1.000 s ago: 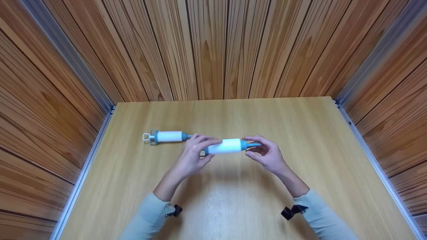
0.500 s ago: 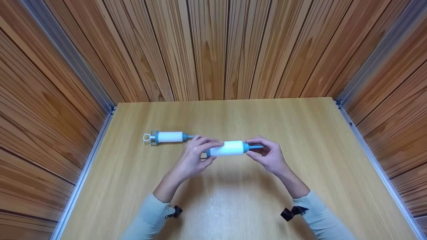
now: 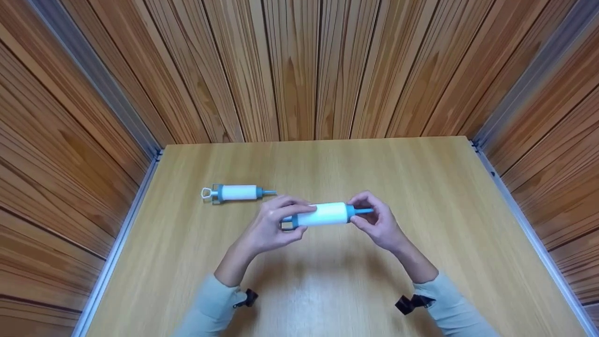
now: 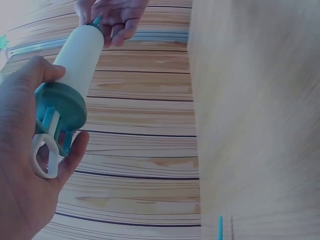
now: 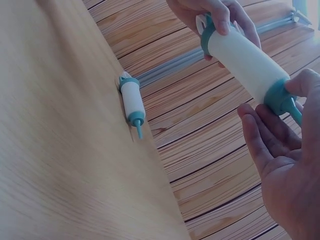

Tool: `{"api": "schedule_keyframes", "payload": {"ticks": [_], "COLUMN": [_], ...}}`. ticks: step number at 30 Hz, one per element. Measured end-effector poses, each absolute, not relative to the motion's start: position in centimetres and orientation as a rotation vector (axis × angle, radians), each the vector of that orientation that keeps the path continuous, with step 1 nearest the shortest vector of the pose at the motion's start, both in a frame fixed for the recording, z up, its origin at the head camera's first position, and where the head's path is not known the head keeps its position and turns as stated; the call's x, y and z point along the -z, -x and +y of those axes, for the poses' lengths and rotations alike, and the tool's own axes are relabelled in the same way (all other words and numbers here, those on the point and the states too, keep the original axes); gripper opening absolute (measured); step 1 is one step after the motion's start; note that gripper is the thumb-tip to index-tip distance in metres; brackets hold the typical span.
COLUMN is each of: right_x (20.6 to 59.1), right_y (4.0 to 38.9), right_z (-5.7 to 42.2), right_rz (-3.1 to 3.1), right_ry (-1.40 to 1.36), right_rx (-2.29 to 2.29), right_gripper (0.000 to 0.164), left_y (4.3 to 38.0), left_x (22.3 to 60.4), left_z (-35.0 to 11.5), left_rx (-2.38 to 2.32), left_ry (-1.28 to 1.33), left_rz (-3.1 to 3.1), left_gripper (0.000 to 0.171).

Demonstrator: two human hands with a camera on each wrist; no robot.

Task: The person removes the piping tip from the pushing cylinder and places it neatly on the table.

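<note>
A large white syringe (image 3: 326,214) with teal ends is held level above the table between both hands. My left hand (image 3: 276,225) grips its plunger end, thumb and fingers around the teal collar. The white ring handle (image 4: 54,165) shows beside the palm in the left wrist view. At the other end, my right hand (image 3: 379,225) pinches the teal nozzle collar (image 5: 278,95) between thumb and fingertips. The thin nozzle (image 3: 365,210) points right, toward the right palm. A second, matching syringe (image 3: 238,192) lies on the table beyond the left hand, its nozzle also pointing right.
The wooden table (image 3: 402,168) meets upright plank walls (image 3: 299,70) at the back and sides. Metal rails (image 3: 117,234) run along its side edges. A black wrist mount (image 3: 414,303) sits at each sleeve cuff.
Both hands have brought the held syringe slightly nearer and to the right. The right fingertips have settled around the nozzle collar. The second syringe has stayed in place, its nozzle now uncovered.
</note>
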State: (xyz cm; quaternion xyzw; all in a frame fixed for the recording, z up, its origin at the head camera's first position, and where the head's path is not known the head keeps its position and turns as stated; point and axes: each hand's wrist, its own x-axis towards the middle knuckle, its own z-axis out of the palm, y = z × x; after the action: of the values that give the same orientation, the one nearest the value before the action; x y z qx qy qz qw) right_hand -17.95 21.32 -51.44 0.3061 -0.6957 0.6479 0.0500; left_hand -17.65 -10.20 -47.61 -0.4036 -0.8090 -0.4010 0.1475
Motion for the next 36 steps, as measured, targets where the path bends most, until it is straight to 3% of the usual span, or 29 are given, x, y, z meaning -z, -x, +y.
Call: {"api": "schedule_keyframes", "payload": {"ticks": [36], "right_x": [50.7], "right_y": [16.9], "right_z": [21.4], "right_rz": [-2.077], "right_ry": [-1.072], "right_rx": [-1.851], "right_gripper": [0.036], "left_y": [17.0], "left_x": [47.3], "left_z": [-9.7], "left_rx": [1.124], "left_ry": [1.207], "left_rz": [-2.236], "left_gripper": [0.039]}}
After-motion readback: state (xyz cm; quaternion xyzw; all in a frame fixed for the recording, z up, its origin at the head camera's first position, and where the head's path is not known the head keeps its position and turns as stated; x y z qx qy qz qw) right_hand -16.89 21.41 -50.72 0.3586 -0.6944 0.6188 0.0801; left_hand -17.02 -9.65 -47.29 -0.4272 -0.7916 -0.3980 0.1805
